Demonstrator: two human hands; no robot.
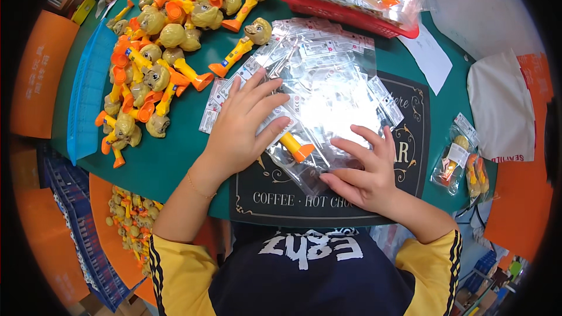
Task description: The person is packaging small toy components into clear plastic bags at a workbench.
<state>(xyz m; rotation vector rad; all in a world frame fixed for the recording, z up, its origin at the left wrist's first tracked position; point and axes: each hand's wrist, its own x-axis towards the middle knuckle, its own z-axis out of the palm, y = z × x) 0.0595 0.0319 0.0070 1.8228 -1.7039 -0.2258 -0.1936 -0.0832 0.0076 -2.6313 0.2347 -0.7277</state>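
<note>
A pile of flat clear plastic bags [328,82] with printed cards lies in front of me. My left hand [243,120] rests on its left side, fingers spread. Beside its thumb a toy's yellow stem with an orange foot [297,147] shows, seemingly inside the top bag; its upper part is hidden. My right hand [370,169] lies at the bag's near right edge, fingers apart and thumb touching the plastic. Just beyond my left hand lies a single yellow-handled toy [241,48] with a molded head.
Many similar toys [155,76] are heaped at the left, beside a blue tray [88,93]. A red basket [345,14] of bags stands at the back. Bagged toys [453,164] lie right of the black mat [293,213]. More toys fill an orange bin [105,210] below the table.
</note>
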